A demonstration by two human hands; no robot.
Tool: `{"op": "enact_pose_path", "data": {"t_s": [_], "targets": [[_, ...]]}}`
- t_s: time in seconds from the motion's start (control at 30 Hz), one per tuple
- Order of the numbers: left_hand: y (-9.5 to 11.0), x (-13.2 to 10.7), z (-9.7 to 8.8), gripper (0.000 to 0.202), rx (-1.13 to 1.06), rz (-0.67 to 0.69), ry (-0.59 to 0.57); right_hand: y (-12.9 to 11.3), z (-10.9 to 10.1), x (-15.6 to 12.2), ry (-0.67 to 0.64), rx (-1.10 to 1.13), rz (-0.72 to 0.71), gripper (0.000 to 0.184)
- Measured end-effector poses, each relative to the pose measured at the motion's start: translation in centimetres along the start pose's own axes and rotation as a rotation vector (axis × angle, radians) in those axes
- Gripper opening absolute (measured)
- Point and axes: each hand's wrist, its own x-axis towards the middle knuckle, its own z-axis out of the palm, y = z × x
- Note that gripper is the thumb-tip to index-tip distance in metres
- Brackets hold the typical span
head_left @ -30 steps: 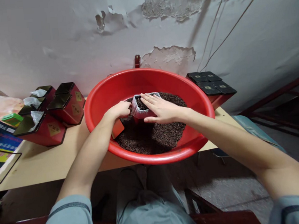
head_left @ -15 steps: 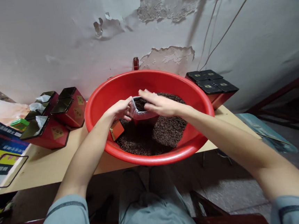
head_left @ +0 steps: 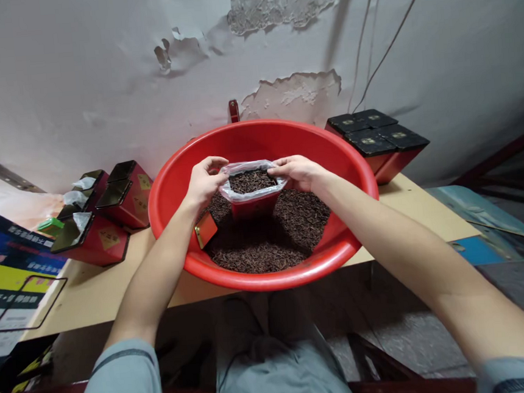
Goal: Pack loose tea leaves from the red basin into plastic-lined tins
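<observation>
A red tin (head_left: pixel 254 209) stands upright on loose dark tea leaves (head_left: pixel 267 251) inside a large red plastic basin (head_left: pixel 269 279). Its clear plastic bag (head_left: pixel 255 193) is folded out over the mouth, and tea shows inside nearly up to the rim. My left hand (head_left: pixel 206 180) pinches the left edge of the bag. On the opposite side, my right hand (head_left: pixel 299 172) has thumb and fingers closed on the bag's right edge. Beside the tin, a small orange lid-like piece with a gold edge (head_left: pixel 207 229) leans against the basin's left wall.
Several red tins (head_left: pixel 127 199) stand left of the basin on the table (head_left: pixel 99 284), some with bags poking out. To the right are several tins with black lids (head_left: pixel 376 134). A printed carton (head_left: pixel 6 261) and thin dark frame (head_left: pixel 28 302) lie far left. Behind is a peeling wall.
My right hand has gone from lying over the tin's mouth to gripping the bag's right edge. My left hand now pinches the left edge. The bag's rim is spread wider, and the view has shifted slightly.
</observation>
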Motion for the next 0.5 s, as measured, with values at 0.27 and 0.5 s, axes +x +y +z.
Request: {"op": "enact_pose_path", "data": {"t_s": [0.27, 0.5], "targets": [[2.9, -2.0, -1.4, 0.033, 0.377, 0.048, 0.107, -0.6, -1.0, -1.3, 0.289, -0.524, -0.576, 0.021], [3.9, -2.4, -2.8, 0.047, 0.094, -0.314, -0.275, -0.8, -2.3, -2.2, -0.112, -0.186, -0.144, 0.033]]}}
